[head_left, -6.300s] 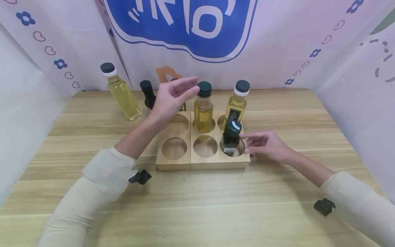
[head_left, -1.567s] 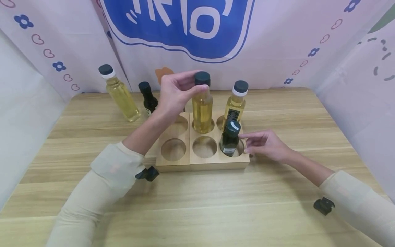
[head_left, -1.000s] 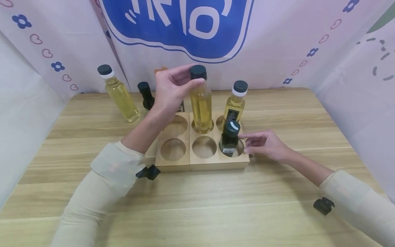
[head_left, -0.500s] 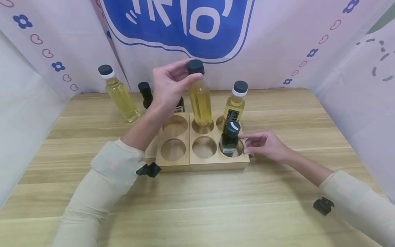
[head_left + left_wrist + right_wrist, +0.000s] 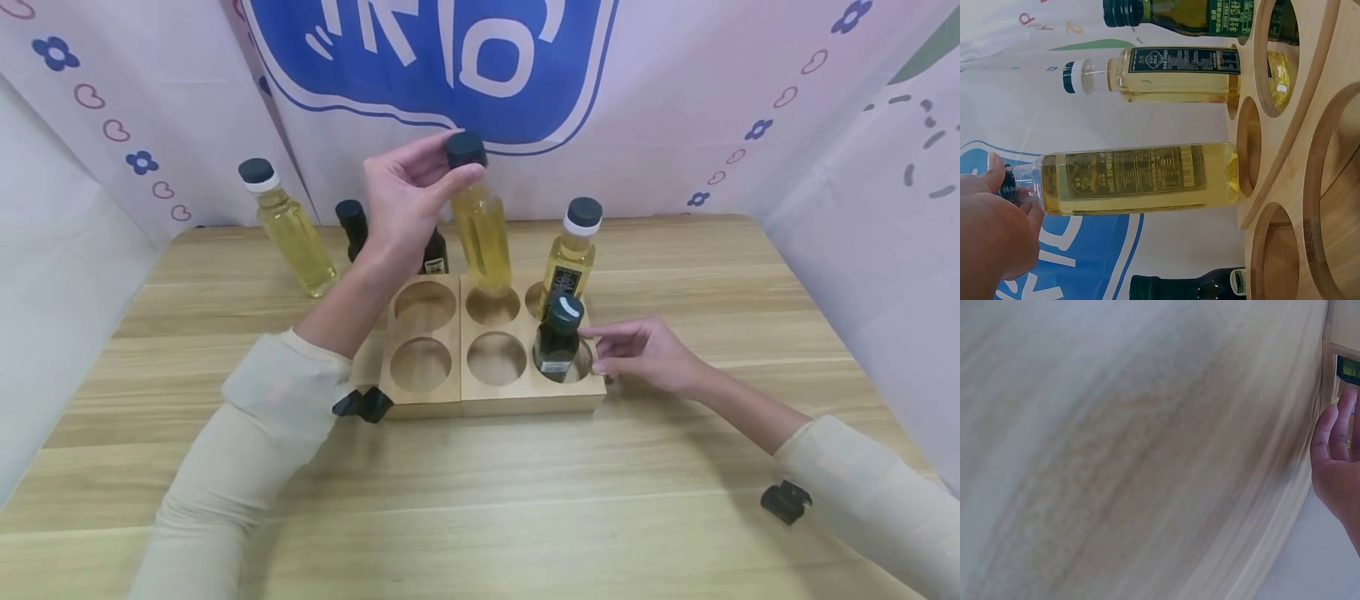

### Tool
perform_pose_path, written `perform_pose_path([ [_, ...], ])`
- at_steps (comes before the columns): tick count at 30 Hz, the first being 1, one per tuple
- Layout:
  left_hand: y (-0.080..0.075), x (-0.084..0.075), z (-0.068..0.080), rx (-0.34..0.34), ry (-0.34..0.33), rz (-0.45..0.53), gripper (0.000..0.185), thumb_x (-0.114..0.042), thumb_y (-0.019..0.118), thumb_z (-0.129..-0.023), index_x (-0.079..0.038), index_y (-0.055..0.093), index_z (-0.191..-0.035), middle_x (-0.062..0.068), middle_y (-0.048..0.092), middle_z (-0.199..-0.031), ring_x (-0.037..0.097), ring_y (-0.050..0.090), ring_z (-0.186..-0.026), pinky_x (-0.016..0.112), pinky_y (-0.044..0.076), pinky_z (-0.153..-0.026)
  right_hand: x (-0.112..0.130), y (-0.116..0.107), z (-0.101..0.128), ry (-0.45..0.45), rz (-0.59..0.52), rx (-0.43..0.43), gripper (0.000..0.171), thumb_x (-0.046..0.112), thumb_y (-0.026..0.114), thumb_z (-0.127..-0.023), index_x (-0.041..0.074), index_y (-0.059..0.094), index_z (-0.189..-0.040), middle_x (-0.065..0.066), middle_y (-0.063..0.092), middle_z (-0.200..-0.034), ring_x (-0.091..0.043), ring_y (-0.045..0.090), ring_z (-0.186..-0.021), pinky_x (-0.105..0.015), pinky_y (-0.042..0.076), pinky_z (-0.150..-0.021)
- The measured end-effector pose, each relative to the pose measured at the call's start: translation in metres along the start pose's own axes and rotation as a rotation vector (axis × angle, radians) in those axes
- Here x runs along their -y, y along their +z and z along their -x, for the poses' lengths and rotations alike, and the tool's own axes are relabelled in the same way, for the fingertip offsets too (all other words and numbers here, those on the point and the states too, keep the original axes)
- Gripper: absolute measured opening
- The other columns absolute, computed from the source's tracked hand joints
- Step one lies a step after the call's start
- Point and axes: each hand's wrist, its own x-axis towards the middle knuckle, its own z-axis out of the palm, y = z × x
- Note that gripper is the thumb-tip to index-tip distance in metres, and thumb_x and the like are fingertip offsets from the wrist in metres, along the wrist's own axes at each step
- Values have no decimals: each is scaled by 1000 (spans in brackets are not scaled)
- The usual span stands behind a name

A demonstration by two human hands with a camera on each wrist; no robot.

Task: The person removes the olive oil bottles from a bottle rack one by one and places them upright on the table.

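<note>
My left hand pinches the black cap of a yellow oil bottle and holds it lifted just above the back middle hole of the wooden six-hole rack. In the left wrist view the same yellow oil bottle hangs clear of the rack. My right hand rests on the table by the rack's right side, fingers relaxed near a dark green bottle seated in the front right hole. A pale oil bottle with a white collar stands in the back right hole.
A tall pale oil bottle and a small dark bottle stand on the table at the back left. Another dark bottle stands behind the rack. Patterned cloth walls enclose the table on three sides.
My left hand has raised the yellow oil bottle out of the back middle hole, tilting its top leftward. The right hand has stayed put.
</note>
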Motion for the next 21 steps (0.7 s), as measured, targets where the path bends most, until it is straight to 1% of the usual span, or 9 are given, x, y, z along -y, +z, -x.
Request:
perform_pose_path([
  [7,-1,3,-5,1,14,-26,44,9,81,-84,9,69,-126,19,74,-117,23,76,-105,31,59,-100,-2,-1,0,-6,-7,3,48,-10,77,-85,-6,65,-131,-6,77,-92,-14,73,-78,-26,64,-70],
  [15,-2,4,-11,-21,-13,-31,43,5,83,-84,6,71,-125,17,74,-119,22,75,-108,29,58,-100,-2,-1,0,-3,-8,3,47,-10,77,-85,-5,66,-131,-6,77,-92,-14,73,-78,-27,64,-71],
  [21,-2,5,-16,-45,-17,-21,42,7,83,-83,6,71,-123,18,74,-121,23,74,-110,28,58,-99,-3,-1,0,0,-6,1,48,-8,78,-85,-6,65,-131,-8,76,-93,-14,73,-78,-27,64,-72],
])
